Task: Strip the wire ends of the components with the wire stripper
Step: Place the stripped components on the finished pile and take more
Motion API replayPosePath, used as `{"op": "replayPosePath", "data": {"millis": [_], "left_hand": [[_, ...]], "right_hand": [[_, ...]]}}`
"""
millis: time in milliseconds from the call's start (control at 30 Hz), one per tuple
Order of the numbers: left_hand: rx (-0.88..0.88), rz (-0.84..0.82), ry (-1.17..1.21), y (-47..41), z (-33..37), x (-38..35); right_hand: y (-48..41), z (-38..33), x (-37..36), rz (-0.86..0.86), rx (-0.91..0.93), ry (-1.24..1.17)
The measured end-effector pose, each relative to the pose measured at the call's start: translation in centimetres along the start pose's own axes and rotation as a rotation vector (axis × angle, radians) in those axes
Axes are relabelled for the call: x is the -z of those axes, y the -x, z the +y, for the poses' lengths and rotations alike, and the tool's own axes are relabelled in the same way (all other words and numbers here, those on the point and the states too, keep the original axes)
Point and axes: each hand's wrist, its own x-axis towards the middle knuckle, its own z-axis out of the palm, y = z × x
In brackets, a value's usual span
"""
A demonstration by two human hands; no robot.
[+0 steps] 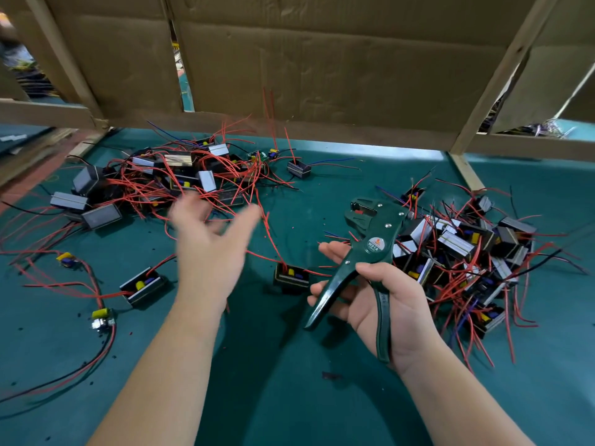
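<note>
- I see the wire stripper [375, 246], dark green with a round label, held up over the desk [289, 397] right of centre, its head pointing up and away from me
- My right hand [405, 304] grips it: one handle lies along the palm under the thumb, and the fingers curl round the other handle, which sticks out to the lower left
- The two handles stand spread apart; whether a wire end sits in the head I cannot tell
- The single component [291, 275], a small black box with yellow and blue parts and red wires, lies on the desk just left of the stripper's lower handle, apart from both hands
- My left hand [209, 249] hangs above the desk left of centre, blurred, with fingers spread and straight, holding nothing; it is well apart from the stripper
- The left pile of components [180, 178], tangled in red wires, lies beyond the left fingertips
- The right pile of components [467, 252], also thick with red and black wires, lies just behind and to the right of the right hand
- A boxed component [143, 284] lies alone left of my left forearm, with red wires trailing away to the left
- A cardboard wall [322, 66] in a wooden frame [483, 101] stands along the far edge of the green desk
</note>
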Motion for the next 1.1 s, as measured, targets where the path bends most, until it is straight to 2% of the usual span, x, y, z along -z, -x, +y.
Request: {"op": "replayPosePath", "data": {"millis": [33,67,100,133,167,200,267,300,333,433,500,567,767,867,933,1100], "left_hand": [[-0.227,0.211,-0.022,0.0,0.2,0.3],[-0.502,0.338,-0.093,0.0,0.2,0.6],[-0.747,0.360,-0.161,0.3,0.1,0.6],[-0.919,0.283,-0.177,0.8,-0.1,0.3],[-0.969,0.101,-0.150,1.4,-0.4,-0.4],[-0.886,-0.134,-0.119,2.1,-0.4,-1.1],[-0.553,-0.512,-0.220,3.2,-0.6,-2.0],[-0.433,-0.606,-0.327,3.3,-0.9,-2.2],[-0.388,-0.650,-0.387,3.2,-1.2,-2.2],[-0.340,-0.778,-0.332,2.6,-1.6,-2.1],[-0.338,-0.882,-0.383,2.3,-1.5,-1.9],[-0.366,-0.916,-0.455,2.4,-1.5,-1.8],[-0.461,-0.827,-0.552,2.5,-1.2,-1.9],[-0.443,-0.776,-0.529,2.2,-1.3,-1.7],[-0.494,-0.752,-0.558,2.0,-1.4,-1.6],[-0.497,-0.753,-0.540,2.0,-1.4,-1.3]], "right_hand": [[0.0,0.0,0.1,-0.007,-0.005,0.008],[0.0,0.0,0.2,-0.018,-0.014,0.012],[0.0,0.1,0.2,-0.034,-0.024,0.011],[0.0,0.2,0.1,-0.050,-0.034,0.005],[0.0,0.3,0.0,-0.064,-0.040,-0.004],[0.0,0.4,0.0,-0.077,-0.039,-0.010],[-0.1,0.5,0.2,-0.102,-0.019,-0.008],[-0.1,0.5,0.3,-0.111,-0.012,-0.001],[-0.1,0.5,0.3,-0.117,-0.009,0.007],[0.0,0.4,0.3,-0.118,0.002,0.024],[0.1,0.3,0.3,-0.103,0.018,0.032],[0.1,0.0,0.6,-0.086,0.041,0.053],[0.4,-0.7,0.9,-0.112,0.059,0.048],[0.6,-0.8,1.0,-0.197,0.068,0.021],[0.7,-0.8,0.9,-0.225,0.062,0.007],[0.9,-1.3,1.1,-0.206,0.090,-0.011]]}}
